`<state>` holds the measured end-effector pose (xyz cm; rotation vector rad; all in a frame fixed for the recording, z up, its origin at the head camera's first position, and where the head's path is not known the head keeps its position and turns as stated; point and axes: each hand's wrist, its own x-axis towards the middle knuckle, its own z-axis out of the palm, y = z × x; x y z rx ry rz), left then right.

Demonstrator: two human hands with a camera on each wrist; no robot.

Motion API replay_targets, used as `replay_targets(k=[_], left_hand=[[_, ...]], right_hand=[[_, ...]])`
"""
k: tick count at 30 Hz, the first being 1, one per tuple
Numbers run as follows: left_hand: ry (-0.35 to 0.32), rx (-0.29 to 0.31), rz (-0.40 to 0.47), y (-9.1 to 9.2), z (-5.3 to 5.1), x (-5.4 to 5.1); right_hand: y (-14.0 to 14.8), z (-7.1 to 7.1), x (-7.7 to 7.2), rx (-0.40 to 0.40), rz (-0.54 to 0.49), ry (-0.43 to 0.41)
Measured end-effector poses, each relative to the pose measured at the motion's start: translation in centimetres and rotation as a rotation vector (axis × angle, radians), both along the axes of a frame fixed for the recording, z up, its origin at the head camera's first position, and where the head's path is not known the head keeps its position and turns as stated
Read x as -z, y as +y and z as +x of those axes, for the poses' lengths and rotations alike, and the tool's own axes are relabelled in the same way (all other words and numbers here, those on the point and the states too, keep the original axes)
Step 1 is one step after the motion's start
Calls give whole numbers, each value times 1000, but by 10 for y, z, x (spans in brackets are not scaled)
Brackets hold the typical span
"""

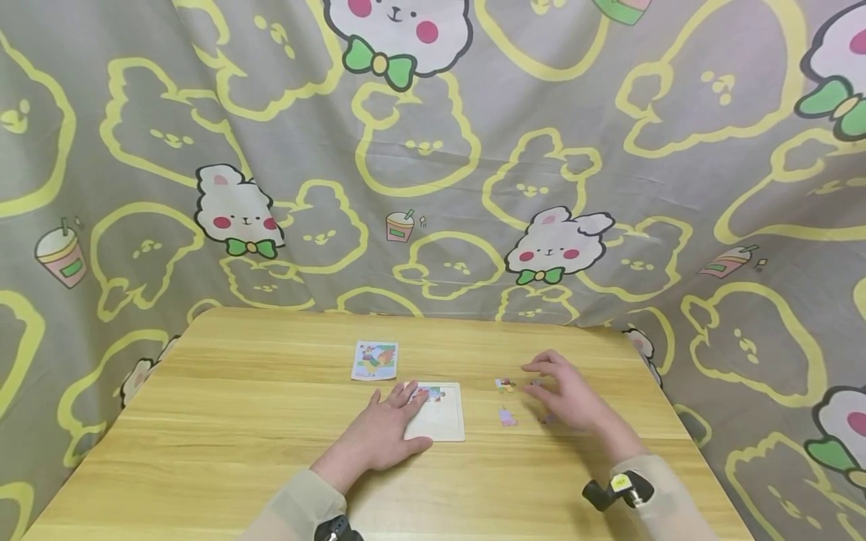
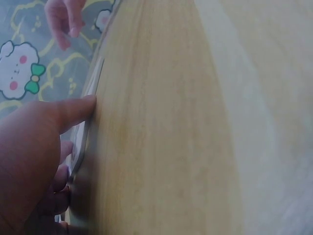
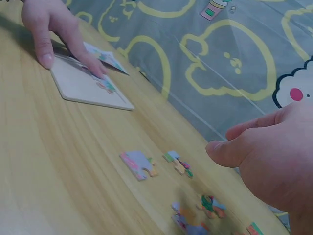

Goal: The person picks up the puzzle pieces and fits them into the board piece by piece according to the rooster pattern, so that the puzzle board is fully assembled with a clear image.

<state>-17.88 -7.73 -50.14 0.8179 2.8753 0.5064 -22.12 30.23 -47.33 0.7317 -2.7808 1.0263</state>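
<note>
A white puzzle tray [image 1: 440, 421] lies on the table with joined pieces [image 1: 433, 394] along its top edge. Spread over its left side, my left hand [image 1: 386, 432] rests with fingers on the tray and thumb at the lower edge. My right hand [image 1: 567, 394] hovers above loose puzzle pieces to the right, fingers loosely bent, nothing visible between them. In the right wrist view a lilac piece [image 3: 139, 163], a piece with green and yellow [image 3: 179, 164] and a green-and-orange piece [image 3: 212, 206] lie near the right hand [image 3: 274, 156].
A picture card [image 1: 375, 360] of a colourful bird lies behind the tray, to the left. The wooden table [image 1: 257, 376] ends at the back against a grey curtain [image 1: 433, 248] with cartoon prints. Another loose piece [image 3: 255, 228] shows at the right wrist view's lower edge.
</note>
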Motion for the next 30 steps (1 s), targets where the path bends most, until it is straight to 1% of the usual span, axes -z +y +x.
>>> replay_targets(k=[7, 13, 23, 30], left_hand=[[1, -1, -3, 0, 0, 0], [2, -1, -10, 0, -1, 1], [-1, -2, -13, 0, 0, 2], [3, -4, -16, 0, 0, 2]], right_hand=[[15, -2, 1, 20, 12, 6], [29, -1, 3, 31, 6, -6], [52, 0, 11, 61, 39, 66], [66, -3, 18, 84, 38, 82]])
